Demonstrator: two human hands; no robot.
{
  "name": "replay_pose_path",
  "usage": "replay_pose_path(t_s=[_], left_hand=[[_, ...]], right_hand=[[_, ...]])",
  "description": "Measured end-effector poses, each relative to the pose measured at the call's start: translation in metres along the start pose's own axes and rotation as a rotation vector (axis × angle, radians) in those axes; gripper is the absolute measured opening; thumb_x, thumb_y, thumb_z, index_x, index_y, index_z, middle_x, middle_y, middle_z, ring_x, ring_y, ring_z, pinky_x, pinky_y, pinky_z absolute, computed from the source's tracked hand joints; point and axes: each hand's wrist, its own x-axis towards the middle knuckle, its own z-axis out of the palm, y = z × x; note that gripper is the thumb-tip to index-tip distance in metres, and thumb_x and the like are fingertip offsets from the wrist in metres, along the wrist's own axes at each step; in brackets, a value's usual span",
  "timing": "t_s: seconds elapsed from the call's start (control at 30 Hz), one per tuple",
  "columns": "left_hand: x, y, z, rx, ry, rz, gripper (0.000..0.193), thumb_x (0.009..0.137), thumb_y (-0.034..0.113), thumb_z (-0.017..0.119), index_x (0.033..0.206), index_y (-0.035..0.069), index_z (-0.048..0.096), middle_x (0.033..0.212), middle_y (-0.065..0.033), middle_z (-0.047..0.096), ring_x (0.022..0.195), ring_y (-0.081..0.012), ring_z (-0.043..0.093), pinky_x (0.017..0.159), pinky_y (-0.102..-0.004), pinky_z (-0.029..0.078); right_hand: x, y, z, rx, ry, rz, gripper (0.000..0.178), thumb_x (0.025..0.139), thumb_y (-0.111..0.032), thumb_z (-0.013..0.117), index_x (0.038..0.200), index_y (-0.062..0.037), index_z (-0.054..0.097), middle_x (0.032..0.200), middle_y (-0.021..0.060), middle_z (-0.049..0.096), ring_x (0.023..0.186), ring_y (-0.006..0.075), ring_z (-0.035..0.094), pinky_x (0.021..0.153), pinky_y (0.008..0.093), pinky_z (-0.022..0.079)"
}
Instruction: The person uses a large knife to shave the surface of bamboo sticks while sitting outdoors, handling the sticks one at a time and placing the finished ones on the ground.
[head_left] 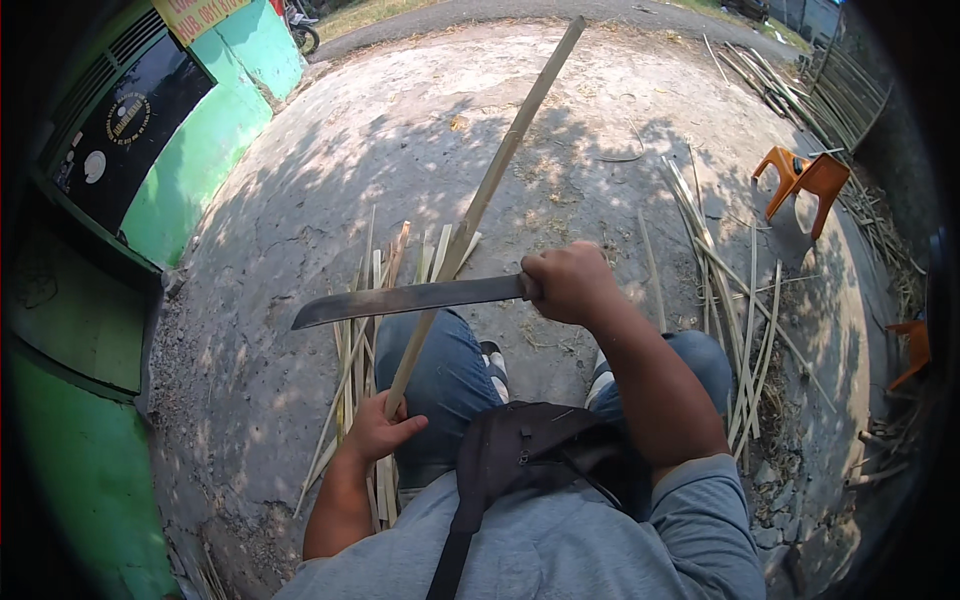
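Note:
My left hand (382,428) is closed around the lower end of a long bamboo strip (490,180), which slants up and away to the right. In my right hand (572,283) is the handle of a machete (410,298). Its long dark blade points left and crosses over the strip at about knee height; whether the edge touches the strip I cannot tell. Beneath the blade, beside my left knee, lies a pile of split bamboo strips (345,390). My fingers hide most of the machete's handle.
More bamboo strips (740,330) lie to the right of my right knee. An orange plastic stool (800,185) stands at the far right, near stacked bamboo poles (775,85). A green wall (85,480) runs along the left. A black bag (510,450) rests on my lap.

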Motion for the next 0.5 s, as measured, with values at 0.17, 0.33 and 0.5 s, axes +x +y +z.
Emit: replay_pose_path(t_s=[0.17,0.33,0.5], left_hand=[[0.002,-0.002,-0.001,-0.009,-0.031,0.006,0.044,0.083,0.032,0.093,0.081,0.011,0.054,0.071,0.0049,0.052,0.066,-0.0061,0.046,0.057,-0.0283,0.04],[0.003,-0.003,-0.002,-0.032,-0.043,-0.007,0.045,0.083,0.033,0.093,0.082,0.011,0.054,0.072,0.0048,0.052,0.067,-0.0062,0.046,0.057,-0.0277,0.04],[0.002,0.003,0.001,-0.096,-0.016,-0.035,0.044,0.084,0.03,0.093,0.081,0.012,0.053,0.072,0.0053,0.052,0.066,-0.0063,0.045,0.056,-0.0278,0.04]], right_hand=[[-0.001,0.032,-0.005,0.109,0.096,0.3,0.015,0.089,-0.026,0.068,0.088,-0.0119,0.072,0.078,0.0174,0.07,0.076,0.0426,0.07,0.069,0.0545,0.056],[-0.007,0.029,-0.009,0.168,0.068,0.361,0.017,0.093,-0.026,0.065,0.09,-0.0115,0.073,0.081,0.0195,0.07,0.079,0.044,0.069,0.071,0.0549,0.056],[-0.005,-0.001,-0.01,0.047,-0.06,0.12,0.013,0.087,-0.026,0.069,0.085,-0.0129,0.069,0.075,0.014,0.069,0.076,0.039,0.071,0.068,0.0522,0.056]])
